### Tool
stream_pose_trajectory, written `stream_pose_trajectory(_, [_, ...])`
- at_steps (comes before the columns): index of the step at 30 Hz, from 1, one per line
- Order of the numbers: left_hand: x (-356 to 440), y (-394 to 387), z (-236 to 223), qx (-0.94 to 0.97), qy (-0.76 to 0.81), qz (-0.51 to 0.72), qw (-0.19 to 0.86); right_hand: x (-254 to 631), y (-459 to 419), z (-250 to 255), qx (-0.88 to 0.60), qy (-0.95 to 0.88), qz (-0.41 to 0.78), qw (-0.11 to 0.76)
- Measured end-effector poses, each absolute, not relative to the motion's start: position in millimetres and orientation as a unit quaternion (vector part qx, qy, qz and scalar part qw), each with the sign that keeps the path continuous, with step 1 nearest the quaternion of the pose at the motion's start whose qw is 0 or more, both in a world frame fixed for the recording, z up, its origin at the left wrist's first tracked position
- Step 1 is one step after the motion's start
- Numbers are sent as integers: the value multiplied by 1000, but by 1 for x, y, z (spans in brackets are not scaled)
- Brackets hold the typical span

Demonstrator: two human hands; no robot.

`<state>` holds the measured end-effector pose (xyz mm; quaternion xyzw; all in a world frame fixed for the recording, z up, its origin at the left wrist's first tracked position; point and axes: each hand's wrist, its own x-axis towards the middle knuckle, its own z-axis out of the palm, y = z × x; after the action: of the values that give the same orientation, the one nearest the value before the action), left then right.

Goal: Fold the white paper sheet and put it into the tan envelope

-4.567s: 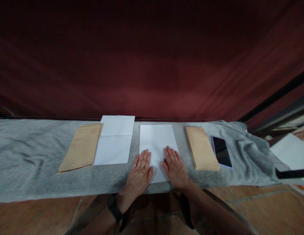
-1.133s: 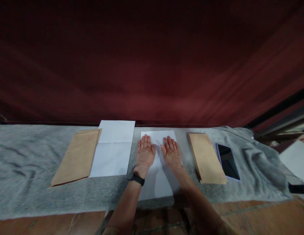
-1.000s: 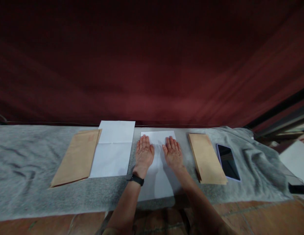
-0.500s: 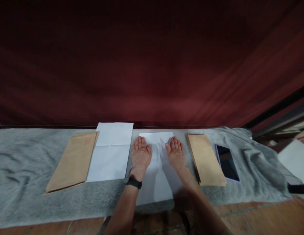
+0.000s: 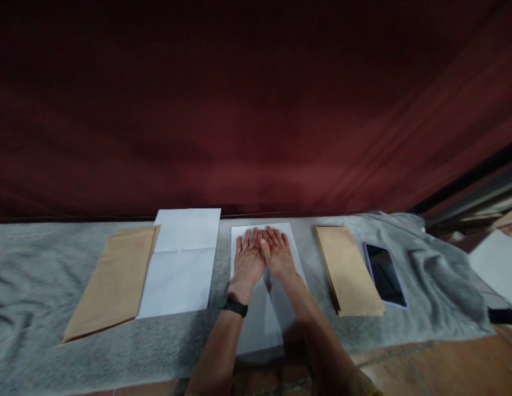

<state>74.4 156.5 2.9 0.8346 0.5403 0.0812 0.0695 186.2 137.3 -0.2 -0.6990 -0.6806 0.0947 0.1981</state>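
Note:
A white sheet of paper (image 5: 258, 324) lies lengthwise in front of me. My left hand (image 5: 250, 258) rests flat on its upper part, fingers stretched away from me, a black watch band on the wrist. Beside it my right hand (image 5: 277, 254) also lies flat on the paper, fingers spread, its thumb overlapping the edge of my left hand. Neither hand grips anything. To the left is a second white sheet (image 5: 181, 280) with a crease across it. Its left edge is partly covered by brown envelopes (image 5: 111, 280).
On the right lies a stack of brown envelopes (image 5: 348, 269), with a dark-screened phone (image 5: 385, 274) in a lilac case past it. A grey cloth (image 5: 190, 341) covers the surface. Behind hangs a dark red curtain (image 5: 256, 165). Tiled floor (image 5: 445, 363) shows in front.
My hands have come together from the paper's two side edges to its upper middle, where they now touch. The view has shifted slightly.

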Motion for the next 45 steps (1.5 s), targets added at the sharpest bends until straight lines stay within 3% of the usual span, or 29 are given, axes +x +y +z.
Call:
stream_pose_trajectory(10, [63, 169, -8, 802, 584, 121, 21, 184, 148, -12, -739, -652, 40, 166])
stream_pose_trajectory(30, [38, 164, -14, 777, 610, 150, -20, 229, 114, -28, -748, -633, -68, 188])
stream_pose_trajectory(39, [31, 144, -7, 777, 601, 186, -2, 237, 86, -22, -729, -644, -68, 223])
stream_pose_trajectory(45, [55, 82, -13, 844, 501, 193, 4, 207, 46, -8, -647, -723, 7, 244])
